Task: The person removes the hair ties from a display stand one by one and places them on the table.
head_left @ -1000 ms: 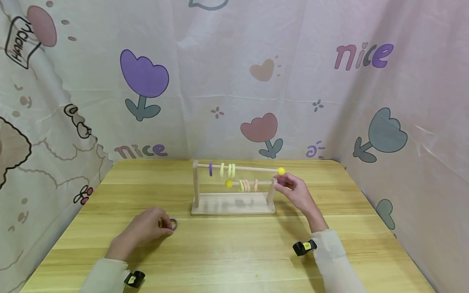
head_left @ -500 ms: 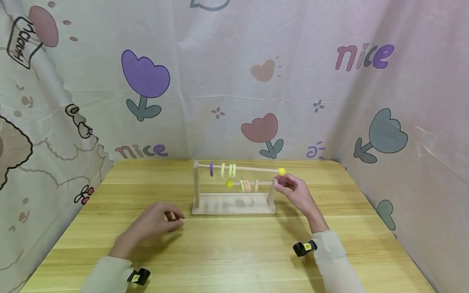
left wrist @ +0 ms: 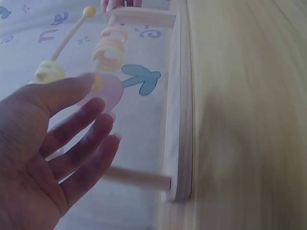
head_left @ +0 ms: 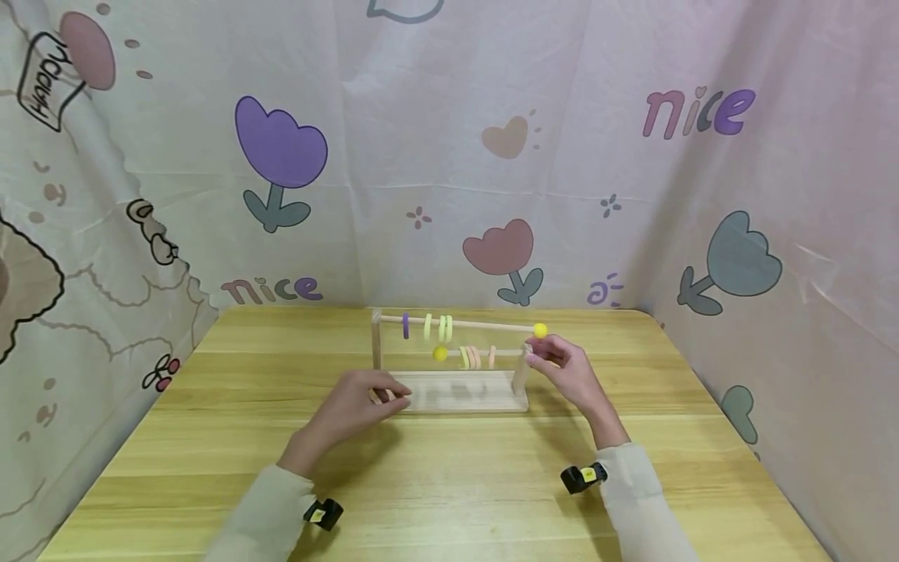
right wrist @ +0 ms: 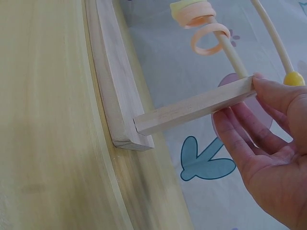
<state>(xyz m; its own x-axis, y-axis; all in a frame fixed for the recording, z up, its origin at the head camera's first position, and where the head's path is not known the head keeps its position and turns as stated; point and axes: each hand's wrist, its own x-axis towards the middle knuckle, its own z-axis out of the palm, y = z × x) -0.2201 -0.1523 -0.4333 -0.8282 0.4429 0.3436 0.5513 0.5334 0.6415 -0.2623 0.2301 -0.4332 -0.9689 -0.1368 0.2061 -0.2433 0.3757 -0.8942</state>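
Note:
A pale wooden stand has two posts and two rods carrying loose rings. My right hand pinches the top of its shorter right post between thumb and fingers. Extended fingers of my left hand are in front of the stand's left end. In the left wrist view, their tips lie close to the yellow ball ending the lower rod. I see no ring in that hand; its fingertips may hide one. The upper rod bears a purple ring and several pale green rings; the lower has yellow-green and peach rings.
A second yellow ball tips the upper rod, just above my right hand. The taller left post stands behind my left hand. Under the stand is a wood-grain table; a printed cloth hangs behind it.
My left hand, which pinched a mauve ring on the table one second ago, has moved right and forward to the stand. That ring is out of sight now. The right hand has kept its hold.

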